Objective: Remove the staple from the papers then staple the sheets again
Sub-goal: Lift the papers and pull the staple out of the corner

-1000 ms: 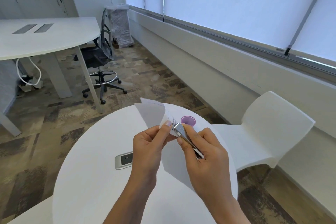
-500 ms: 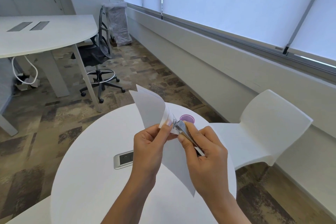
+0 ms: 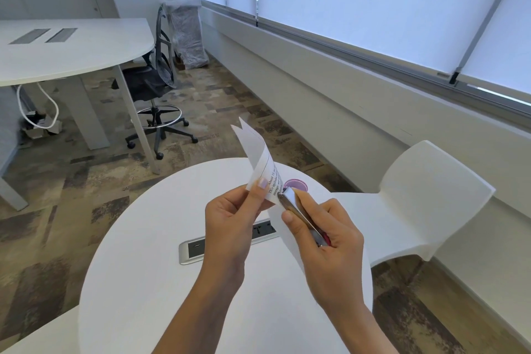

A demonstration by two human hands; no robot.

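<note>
- Two hands above round white table (image 3: 143,282): left hand (image 3: 230,221) pinches curled white printed sheets (image 3: 254,154), right hand (image 3: 330,241) grips slim silver metal tool (image 3: 293,206) at their corner.
- Hard tugging could tear that corner.

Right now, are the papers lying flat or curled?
Curled. The left hand pinches the papers above the table, and their far end bends over in an arc.

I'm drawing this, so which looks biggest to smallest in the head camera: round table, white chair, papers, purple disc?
1. round table
2. white chair
3. papers
4. purple disc
The papers are held nearer the camera, and the disc is partly hidden, so those two sizes are rough.
</note>
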